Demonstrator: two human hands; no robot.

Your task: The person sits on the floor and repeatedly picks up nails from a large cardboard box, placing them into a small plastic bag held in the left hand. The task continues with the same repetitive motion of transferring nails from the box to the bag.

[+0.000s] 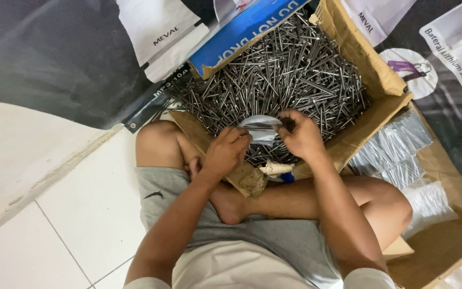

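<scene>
Open brown carton [348,43], blue flap [247,27], white packets [156,29].

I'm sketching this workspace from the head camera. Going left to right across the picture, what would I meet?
White floor tiles → left hand → small clear plastic bag held between both hands → right hand → stack of filled clear packets in the cardboard tray.

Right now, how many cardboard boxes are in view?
2: a cardboard box of nails ahead of the knees, and a cardboard box of filled clear bags at right. Others may be hidden.
</scene>
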